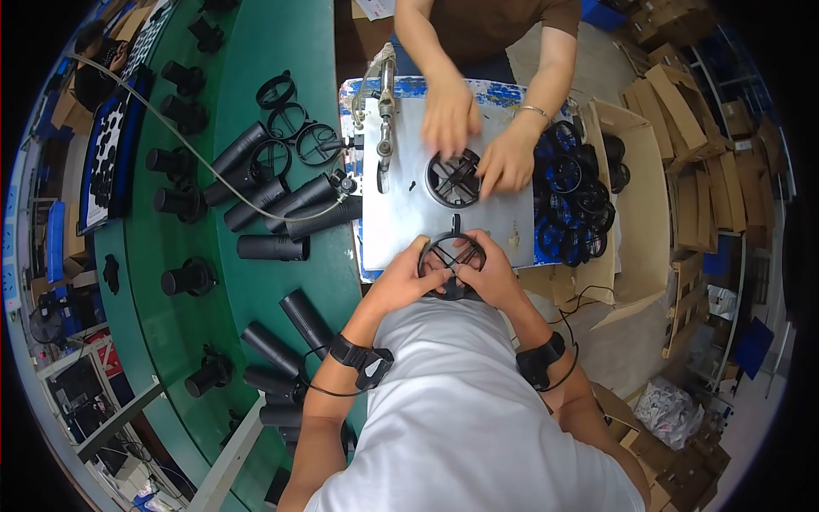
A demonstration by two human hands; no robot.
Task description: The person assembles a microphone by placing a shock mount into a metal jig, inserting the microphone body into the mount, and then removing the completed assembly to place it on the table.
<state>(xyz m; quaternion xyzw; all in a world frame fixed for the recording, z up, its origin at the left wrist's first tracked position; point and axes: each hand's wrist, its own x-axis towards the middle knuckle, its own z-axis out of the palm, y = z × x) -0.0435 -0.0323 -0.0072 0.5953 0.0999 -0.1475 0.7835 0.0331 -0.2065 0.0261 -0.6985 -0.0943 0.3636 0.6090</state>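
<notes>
Black spoked ring (452,263), right between left hand (409,278) and right hand (496,276); both grip its rim, thumbs over the spokes; looks light, stiff, probably smooth plastic; those thin spokes might snap, so the outer rim's the safer hold; ahead of the hands, 1 similar ring (453,181) on the metal worktop (394,224), a co-worker's 2 hands (509,160) at it.

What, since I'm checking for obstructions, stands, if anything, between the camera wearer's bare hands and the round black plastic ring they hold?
Nothing visible: the left hand and right hand already grip the round black plastic ring directly, from opposite sides.
</notes>
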